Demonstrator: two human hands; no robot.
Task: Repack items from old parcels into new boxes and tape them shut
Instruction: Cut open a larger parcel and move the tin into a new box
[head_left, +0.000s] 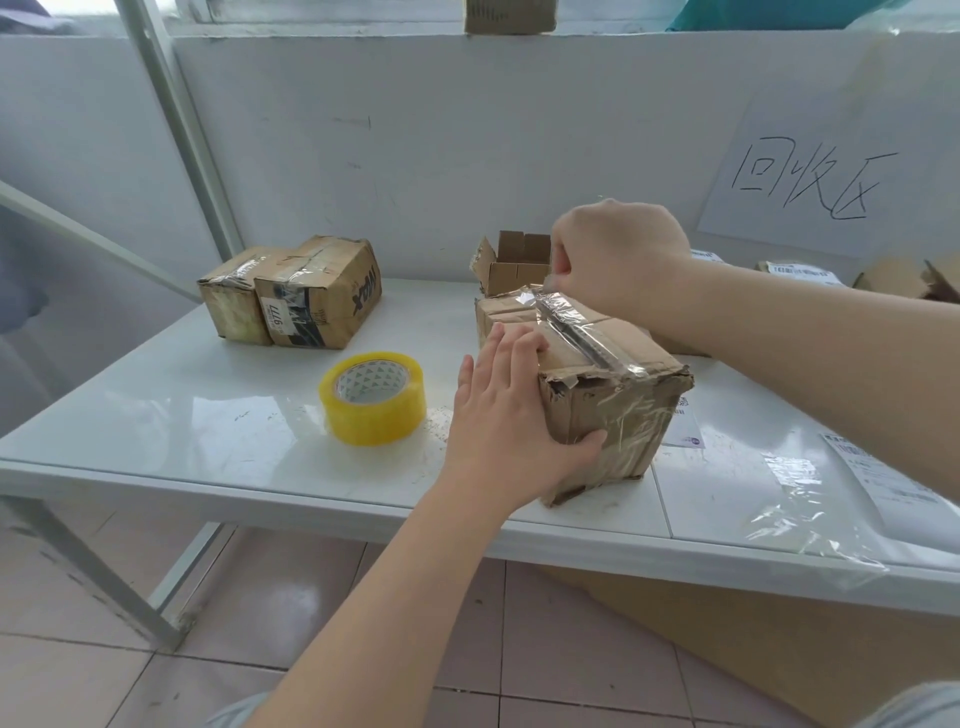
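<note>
Left hand (504, 410) flat against worn box (618, 415), right hand (618, 254) pinching its tape (576, 327), white table (156, 415), tiled floor (260, 597)

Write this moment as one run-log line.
left hand: presses worn box | right hand: pinches clear tape strip at box top | tape roll: on table beside box

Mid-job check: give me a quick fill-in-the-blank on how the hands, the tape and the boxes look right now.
1. The right hand pinches the tape strip on the worn box at the strip's ____ end.
2. The left hand presses the worn box's ____ side.
3. The tape roll on the table is ____.
4. The small box behind has its flaps ____.
Missing: far; left; yellow; open.
</note>
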